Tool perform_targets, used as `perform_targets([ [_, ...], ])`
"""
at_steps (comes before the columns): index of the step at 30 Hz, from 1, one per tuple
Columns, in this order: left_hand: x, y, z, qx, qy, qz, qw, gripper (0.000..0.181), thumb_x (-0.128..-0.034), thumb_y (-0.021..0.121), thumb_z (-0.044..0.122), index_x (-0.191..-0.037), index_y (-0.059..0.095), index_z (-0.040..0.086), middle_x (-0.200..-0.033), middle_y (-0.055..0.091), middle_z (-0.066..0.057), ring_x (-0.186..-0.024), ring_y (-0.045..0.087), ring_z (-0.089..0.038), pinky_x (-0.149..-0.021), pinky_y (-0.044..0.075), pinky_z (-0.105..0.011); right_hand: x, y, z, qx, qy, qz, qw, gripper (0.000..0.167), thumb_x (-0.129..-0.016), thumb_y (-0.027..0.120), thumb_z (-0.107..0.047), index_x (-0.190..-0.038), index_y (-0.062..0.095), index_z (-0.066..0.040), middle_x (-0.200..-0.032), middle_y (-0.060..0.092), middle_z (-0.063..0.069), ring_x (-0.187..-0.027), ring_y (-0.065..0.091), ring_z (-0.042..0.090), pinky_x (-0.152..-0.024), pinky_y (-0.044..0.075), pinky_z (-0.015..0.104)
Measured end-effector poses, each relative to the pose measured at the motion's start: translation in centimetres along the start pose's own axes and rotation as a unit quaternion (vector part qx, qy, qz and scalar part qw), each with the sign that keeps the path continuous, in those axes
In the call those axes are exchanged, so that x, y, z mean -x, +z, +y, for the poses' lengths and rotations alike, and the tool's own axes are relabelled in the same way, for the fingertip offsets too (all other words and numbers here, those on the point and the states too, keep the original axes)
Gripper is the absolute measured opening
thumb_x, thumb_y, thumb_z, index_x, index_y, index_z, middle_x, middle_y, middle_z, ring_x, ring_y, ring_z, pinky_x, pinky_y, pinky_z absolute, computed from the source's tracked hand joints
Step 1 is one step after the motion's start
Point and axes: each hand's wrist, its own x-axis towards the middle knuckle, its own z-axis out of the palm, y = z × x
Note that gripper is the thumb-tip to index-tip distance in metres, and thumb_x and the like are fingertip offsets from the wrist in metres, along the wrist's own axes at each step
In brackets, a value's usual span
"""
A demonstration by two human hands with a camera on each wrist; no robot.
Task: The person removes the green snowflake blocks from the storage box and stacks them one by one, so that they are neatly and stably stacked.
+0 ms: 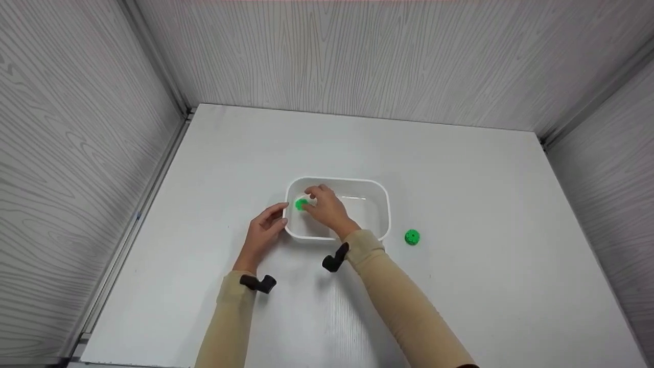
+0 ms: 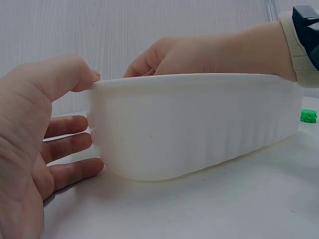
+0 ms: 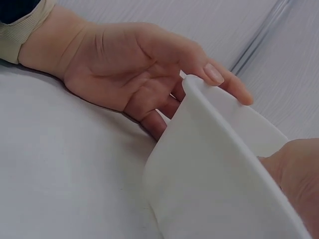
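Observation:
A white plastic bin (image 1: 337, 238) with rounded corners stands on the table. My left hand (image 1: 263, 232) is at its left end; in the left wrist view the thumb (image 2: 75, 74) rests on the rim while the fingertips touch the outer wall. My right hand (image 1: 327, 207) reaches inside the bin, thumb and forefinger spread apart. Close to that thumb, at the bin's left side, is a small green round piece (image 1: 300, 204), partly covered by the hand. A similar green round piece with bumpy edges (image 1: 412, 237) lies on the table to the bin's right.
The white tabletop (image 1: 485, 204) extends around the bin. Grey wood-grain panels (image 1: 357, 61) rise behind it and at both sides. Black mounts (image 1: 334, 258) are strapped to both sleeved wrists.

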Motion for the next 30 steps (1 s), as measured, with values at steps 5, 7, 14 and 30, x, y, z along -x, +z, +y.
perform_targets([
  [5,0.0,0.0,0.0,0.004,0.000,0.000,1.0000,0.040,-0.0901,0.057,-0.001,-0.128,0.049,-0.008,-0.131,0.044,-0.030,-0.122,0.042,-0.042,-0.094,0.043,-0.027,-0.1,0.3,0.2,0.017,0.015,-0.003,0.9997,0.040,-0.085,0.068,-0.026,-0.121,0.058,-0.010,-0.111,0.054,0.007,-0.103,0.054,0.021,-0.085,0.046,0.035],
  [7,0.0,-0.1,0.0,0.003,0.002,0.000,1.0000,0.039,-0.0899,0.057,-0.001,-0.128,0.050,-0.006,-0.131,0.045,-0.029,-0.122,0.042,-0.040,-0.094,0.043,-0.027,-0.1,0.6,0.3,0.024,0.017,-0.007,0.9995,0.041,-0.085,0.069,-0.026,-0.120,0.059,-0.010,-0.111,0.053,0.007,-0.104,0.053,0.021,-0.085,0.046,0.034],
  [14,0.1,-0.1,-0.1,-0.005,0.010,-0.003,0.9999,0.040,-0.0895,0.058,-0.002,-0.128,0.050,-0.008,-0.130,0.045,-0.031,-0.121,0.042,-0.043,-0.093,0.044,-0.026,-0.2,1.3,0.3,0.071,0.021,-0.029,0.9969,0.042,-0.083,0.069,-0.027,-0.120,0.059,-0.009,-0.111,0.050,0.007,-0.101,0.049,0.020,-0.086,0.044,0.033],
  [30,0.1,-0.2,-0.2,0.000,-0.006,-0.008,0.9999,0.042,-0.0899,0.058,0.001,-0.130,0.048,-0.007,-0.132,0.043,-0.029,-0.121,0.041,-0.043,-0.093,0.043,-0.026,-0.4,1.8,0.0,0.126,0.026,-0.047,0.9906,0.032,-0.087,0.066,-0.032,-0.111,0.060,-0.011,-0.108,0.046,0.004,-0.097,0.043,0.017,-0.085,0.043,0.031],
])
